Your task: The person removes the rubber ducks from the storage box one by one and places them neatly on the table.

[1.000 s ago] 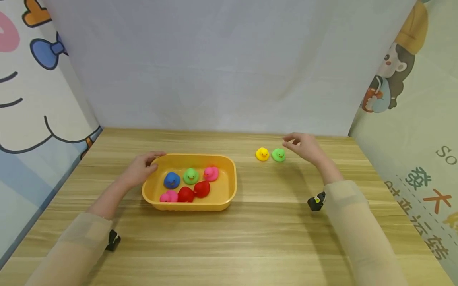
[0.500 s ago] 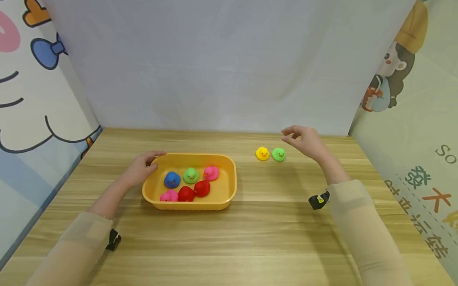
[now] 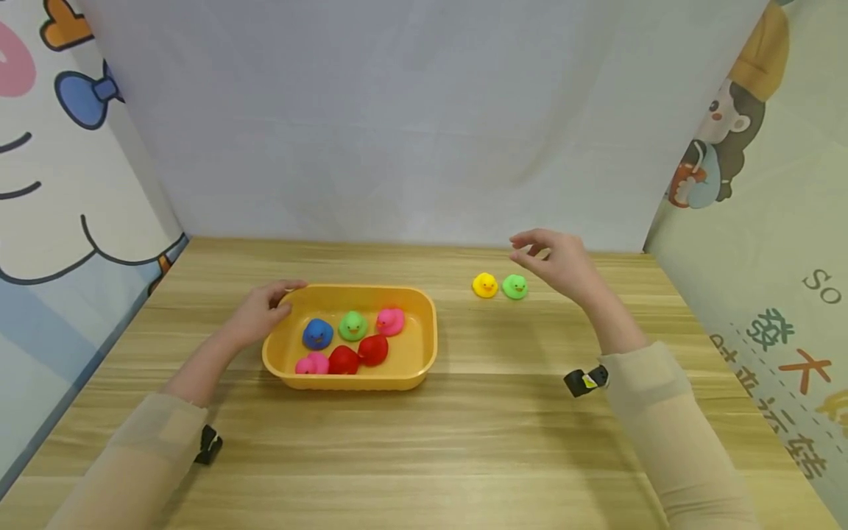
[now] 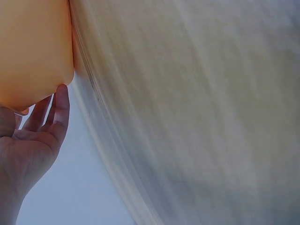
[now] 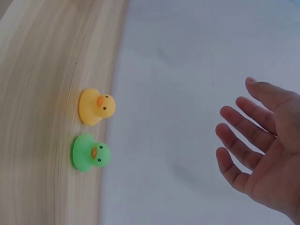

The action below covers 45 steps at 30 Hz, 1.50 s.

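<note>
A yellow plastic tub [image 3: 417, 364] stands on the left half of the table. My left hand [image 3: 257, 315] holds its far left corner; the left wrist view shows the fingertips [image 4: 62, 91] against the outer wall of the tub. Inside lie rubber ducks: a blue duck [image 3: 318, 335], a green duck [image 3: 353, 326], two pink and two red. My right hand [image 3: 559, 266] hovers above and right of a yellow duck [image 3: 485, 285] and a second green duck [image 3: 514, 287] on the table. Its fingers are loosely bent, with nothing between them, as the right wrist view shows.
The wooden table [image 3: 424, 456] ends at a pale cloth backdrop [image 3: 397, 147] just behind the two loose ducks. Printed cloth panels stand at left and right. A black wrist device [image 3: 586, 380] hangs under the right sleeve, and another [image 3: 209, 445] is by the left sleeve.
My right hand has risen a little and then shifted slightly left, still holding nothing. The left hand, the tub and the ducks have stayed in place.
</note>
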Available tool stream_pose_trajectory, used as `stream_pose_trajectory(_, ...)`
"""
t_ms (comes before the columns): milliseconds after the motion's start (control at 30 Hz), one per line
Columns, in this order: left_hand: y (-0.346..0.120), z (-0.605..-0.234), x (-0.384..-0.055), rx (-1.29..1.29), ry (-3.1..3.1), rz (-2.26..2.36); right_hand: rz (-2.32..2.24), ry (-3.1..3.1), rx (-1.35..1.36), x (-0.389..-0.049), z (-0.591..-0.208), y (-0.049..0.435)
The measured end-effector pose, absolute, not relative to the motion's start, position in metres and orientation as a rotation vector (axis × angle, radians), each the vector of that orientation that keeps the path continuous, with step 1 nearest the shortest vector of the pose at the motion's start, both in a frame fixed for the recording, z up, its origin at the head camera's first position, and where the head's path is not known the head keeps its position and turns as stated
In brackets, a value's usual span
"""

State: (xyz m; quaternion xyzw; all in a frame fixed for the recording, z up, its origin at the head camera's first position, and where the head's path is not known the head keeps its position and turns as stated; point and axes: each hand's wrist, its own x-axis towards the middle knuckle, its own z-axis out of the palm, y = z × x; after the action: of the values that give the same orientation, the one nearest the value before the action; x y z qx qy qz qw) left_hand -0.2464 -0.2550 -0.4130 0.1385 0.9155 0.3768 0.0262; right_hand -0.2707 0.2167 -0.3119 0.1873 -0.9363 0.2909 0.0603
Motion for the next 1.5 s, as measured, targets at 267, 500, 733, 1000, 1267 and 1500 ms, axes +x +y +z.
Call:
stream_pose_trajectory(267, -0.254, -0.415, -0.247, 0.413, 2.818, 1.163, 0.932, -2.752, 0.605, -0.259, -0.307, 0.203)
stream_pose_trajectory(500, -0.255, -0.418, -0.250, 0.429, 2.818, 1.199, 0.954, -2.632, 0.676, -0.247, -0.305, 0.191)
stream_pose_trajectory(733, -0.256, -0.419, -0.251, 0.419, 2.820, 1.181, 1.015, -2.510, 0.745, -0.235, -0.310, 0.176)
stream_pose_trajectory(1000, -0.255, -0.418, -0.249, 0.395, 2.830, 1.153, 1.075, -2.376, 0.809, -0.224, -0.314, 0.159)
stream_pose_trajectory(1267, -0.255, -0.417, -0.249, 0.393, 2.834, 1.135, 1.167, -2.253, 0.919, -0.212, -0.318, 0.139)
stream_pose_trajectory(1500, -0.255, -0.416, -0.249, 0.388, 2.847, 1.115, 1.231, -2.252, 1.001, -0.202, -0.324, 0.123)
